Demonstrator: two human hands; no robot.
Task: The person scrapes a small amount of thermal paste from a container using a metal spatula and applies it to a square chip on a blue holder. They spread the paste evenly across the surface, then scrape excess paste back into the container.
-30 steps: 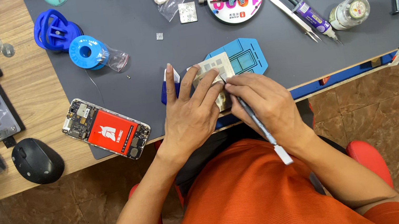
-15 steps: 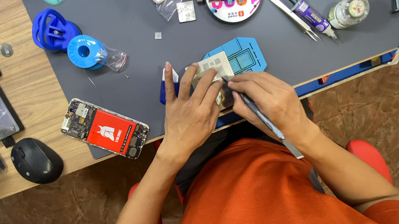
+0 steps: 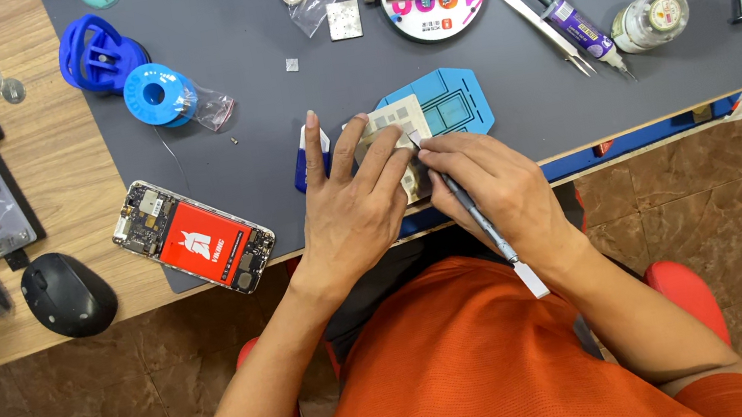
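Metal stencil (image 3: 398, 130) pinned flat by left hand (image 3: 357, 211); right hand (image 3: 497, 188) grip clenched on spatula tool (image 3: 482, 221), mid-scrape; next needs steady pressure.

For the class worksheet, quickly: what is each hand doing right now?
Left hand: fingers spread, pressing down the metal stencil.
Right hand: closed around the thin metal tool.

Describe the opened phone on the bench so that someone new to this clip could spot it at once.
Start at the grey work mat on the wooden bench and go to its front left corner. The opened phone lies there at a slant, left of the left hand. Its bright red battery and bare circuitry set it apart from the black mouse nearby.
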